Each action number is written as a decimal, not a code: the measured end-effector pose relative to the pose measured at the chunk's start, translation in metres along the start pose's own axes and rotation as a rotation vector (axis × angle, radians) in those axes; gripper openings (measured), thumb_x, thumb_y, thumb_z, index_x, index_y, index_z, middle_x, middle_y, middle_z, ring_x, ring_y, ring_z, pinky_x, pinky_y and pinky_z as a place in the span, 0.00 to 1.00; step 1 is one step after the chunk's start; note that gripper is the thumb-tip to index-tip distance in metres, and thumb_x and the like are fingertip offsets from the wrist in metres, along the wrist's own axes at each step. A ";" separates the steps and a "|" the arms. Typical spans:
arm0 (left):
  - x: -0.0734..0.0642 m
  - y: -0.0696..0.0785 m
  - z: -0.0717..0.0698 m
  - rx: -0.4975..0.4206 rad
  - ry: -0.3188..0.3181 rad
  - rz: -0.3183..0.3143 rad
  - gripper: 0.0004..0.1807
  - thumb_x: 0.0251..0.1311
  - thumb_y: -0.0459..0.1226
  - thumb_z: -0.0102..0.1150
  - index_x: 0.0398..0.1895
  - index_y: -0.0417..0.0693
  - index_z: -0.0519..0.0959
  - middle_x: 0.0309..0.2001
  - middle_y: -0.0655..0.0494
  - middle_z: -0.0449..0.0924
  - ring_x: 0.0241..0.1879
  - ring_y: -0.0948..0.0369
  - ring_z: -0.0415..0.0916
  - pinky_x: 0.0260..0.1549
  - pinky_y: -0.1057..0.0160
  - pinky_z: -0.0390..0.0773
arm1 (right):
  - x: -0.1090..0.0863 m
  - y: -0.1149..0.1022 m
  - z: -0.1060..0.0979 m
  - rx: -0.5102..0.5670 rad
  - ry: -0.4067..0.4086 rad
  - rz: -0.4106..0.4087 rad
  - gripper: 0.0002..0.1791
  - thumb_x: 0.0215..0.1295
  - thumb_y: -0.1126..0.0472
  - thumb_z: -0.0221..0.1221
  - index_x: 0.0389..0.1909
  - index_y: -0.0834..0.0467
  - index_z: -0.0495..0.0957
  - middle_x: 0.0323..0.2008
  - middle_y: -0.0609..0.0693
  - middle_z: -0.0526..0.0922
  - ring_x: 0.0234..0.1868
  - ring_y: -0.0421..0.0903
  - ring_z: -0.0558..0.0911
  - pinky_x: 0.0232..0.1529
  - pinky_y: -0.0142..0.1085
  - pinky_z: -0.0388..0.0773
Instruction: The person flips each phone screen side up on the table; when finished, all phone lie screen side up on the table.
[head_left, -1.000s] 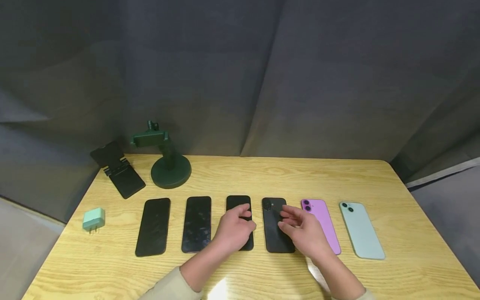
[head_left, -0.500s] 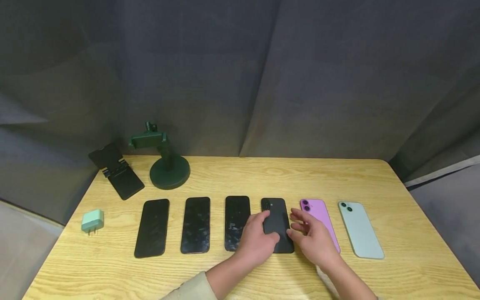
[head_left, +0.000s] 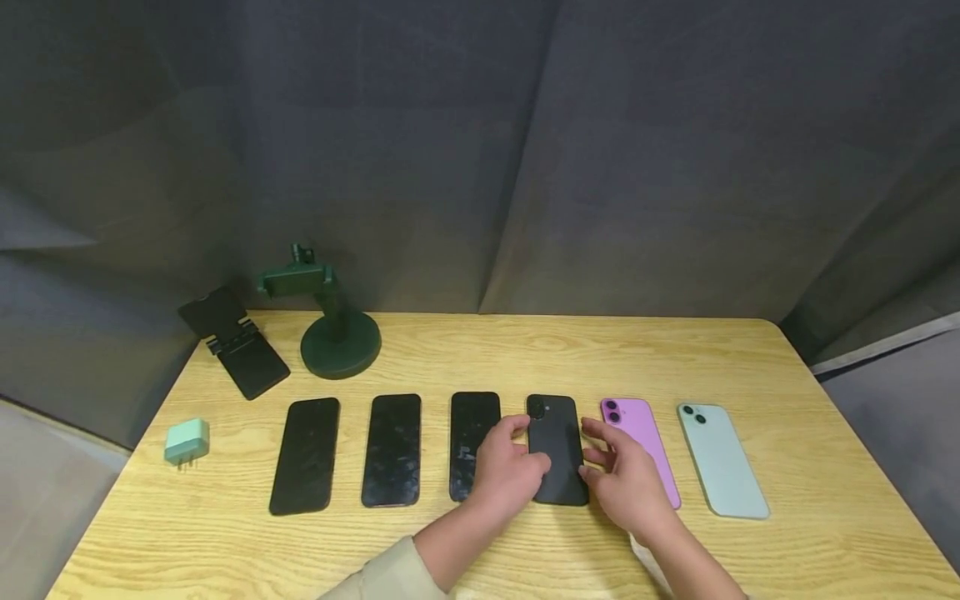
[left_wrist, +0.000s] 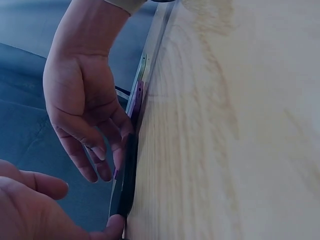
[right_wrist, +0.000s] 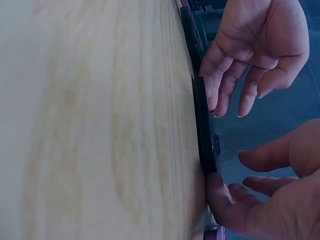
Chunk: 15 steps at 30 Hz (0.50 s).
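A black smartphone [head_left: 557,442] lies back up on the wooden table, camera at its upper left. My left hand [head_left: 504,471] is at its left edge, with the thumb overlapping the back in the head view. At the opposite edge is my right hand [head_left: 626,479], its fingers loosely bent and the fingertips right at the side. In the left wrist view, a left fingertip meets the phone [left_wrist: 128,175] low on its edge. The right wrist view shows a right fingertip against the near end of the phone [right_wrist: 204,125]. Neither hand wraps around it.
Left of the hands lie three dark-screened phones [head_left: 475,437] [head_left: 392,450] [head_left: 304,454]. To the right are a pink phone [head_left: 645,433] and a pale mint phone [head_left: 725,462]. Behind stand a dark green phone holder [head_left: 341,342] and a black folding stand [head_left: 243,346]; a mint charger [head_left: 187,440] sits far left.
My left hand has come from over the third dark phone to the black phone's left edge. My right hand has drawn right to its other edge. The phone has shifted slightly right.
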<state>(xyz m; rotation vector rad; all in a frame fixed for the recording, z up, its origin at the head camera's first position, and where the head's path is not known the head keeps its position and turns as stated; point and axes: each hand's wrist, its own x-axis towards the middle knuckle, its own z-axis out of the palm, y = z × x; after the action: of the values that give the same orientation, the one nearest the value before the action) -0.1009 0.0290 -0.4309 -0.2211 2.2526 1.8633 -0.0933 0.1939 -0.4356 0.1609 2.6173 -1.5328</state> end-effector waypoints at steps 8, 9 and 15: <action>0.005 0.000 -0.002 -0.054 -0.053 -0.029 0.37 0.50 0.14 0.48 0.68 0.37 0.69 0.58 0.44 0.72 0.32 0.58 0.73 0.20 0.66 0.71 | 0.000 0.002 0.000 0.153 0.001 0.057 0.36 0.54 0.86 0.57 0.67 0.68 0.69 0.63 0.66 0.71 0.52 0.58 0.77 0.41 0.35 0.81; 0.005 -0.001 -0.003 -0.075 -0.060 -0.036 0.37 0.50 0.13 0.47 0.68 0.37 0.69 0.57 0.44 0.73 0.30 0.60 0.71 0.19 0.67 0.68 | 0.001 0.003 -0.001 0.181 -0.001 0.067 0.37 0.54 0.86 0.57 0.68 0.68 0.68 0.64 0.66 0.70 0.52 0.58 0.77 0.41 0.34 0.81; 0.009 -0.005 -0.009 -0.167 -0.095 -0.063 0.34 0.52 0.13 0.47 0.66 0.32 0.69 0.52 0.45 0.75 0.39 0.57 0.75 0.24 0.66 0.72 | 0.002 0.004 -0.003 0.338 -0.033 0.087 0.35 0.59 0.85 0.56 0.70 0.71 0.63 0.67 0.69 0.66 0.59 0.62 0.74 0.49 0.34 0.79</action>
<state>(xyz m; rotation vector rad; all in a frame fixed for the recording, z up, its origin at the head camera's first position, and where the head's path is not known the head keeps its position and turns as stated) -0.1091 0.0193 -0.4366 -0.2213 2.0070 1.9862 -0.0945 0.1982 -0.4377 0.2689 2.2741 -1.9148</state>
